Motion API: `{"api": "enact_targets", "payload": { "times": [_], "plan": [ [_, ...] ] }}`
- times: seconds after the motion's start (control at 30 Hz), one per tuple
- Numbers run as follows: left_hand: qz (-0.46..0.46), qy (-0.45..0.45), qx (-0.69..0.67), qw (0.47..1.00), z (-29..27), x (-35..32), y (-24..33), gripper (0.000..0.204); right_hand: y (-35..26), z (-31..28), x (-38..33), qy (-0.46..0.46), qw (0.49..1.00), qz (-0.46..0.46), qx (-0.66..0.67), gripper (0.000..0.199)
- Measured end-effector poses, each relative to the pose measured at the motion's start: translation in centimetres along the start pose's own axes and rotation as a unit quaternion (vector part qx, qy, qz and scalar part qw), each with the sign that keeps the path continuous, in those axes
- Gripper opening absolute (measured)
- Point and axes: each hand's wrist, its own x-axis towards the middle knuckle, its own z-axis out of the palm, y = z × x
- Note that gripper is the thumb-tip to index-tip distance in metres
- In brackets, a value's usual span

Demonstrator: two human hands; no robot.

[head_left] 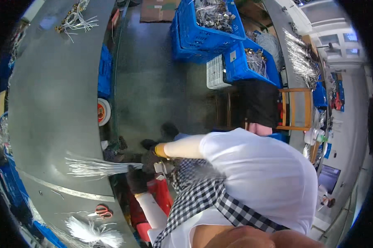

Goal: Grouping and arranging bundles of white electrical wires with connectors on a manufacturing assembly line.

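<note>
A bundle of thin white wires reaches out over the edge of the grey table, its loose ends fanned out on the left. My left hand, in a dark glove, is closed around the bundle near its right end. Just above it, my right hand, in a dark glove with a yellow cuff, is beside the same end. Its fingers are too dark to make out. A small whitish piece shows next to both hands, above something red by my lap.
On the grey table lie red-handled scissors, another white wire bundle, and wires with brass-coloured ends. Blue crates full of wired parts stand across the floor, near a white crate and a wooden chair.
</note>
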Motion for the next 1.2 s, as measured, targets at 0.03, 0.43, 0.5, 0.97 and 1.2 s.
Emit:
{"api": "enact_targets", "payload": {
  "times": [0.03,0.43,0.5,0.97,1.2],
  "plan": [
    [0.051,0.063,-0.126,0.989,7.1,-4.3,0.7,0.049,-0.9,-3.1,-1.8,-0.068,0.995,0.028,-0.066,0.033],
    [0.384,0.08,0.072,0.917,14.3,-14.0,13.0,0.047,-53.3,-13.8,-24.8,-0.391,0.806,-0.417,-0.15,0.046],
    [0.368,0.154,0.095,0.912,16.4,-13.9,14.2,0.046,-50.4,-11.5,-28.2,-0.377,0.718,-0.498,-0.308,0.046],
    [0.278,0.163,0.092,0.942,7.3,-7.2,8.1,0.026,-43.2,-12.2,-32.6,-0.334,0.773,-0.396,-0.365,0.033],
    [0.436,0.119,0.075,0.889,22.2,-18.0,15.5,0.059,-50.8,-9.0,-32.6,-0.318,0.678,-0.496,-0.439,0.03]
  ]
}}
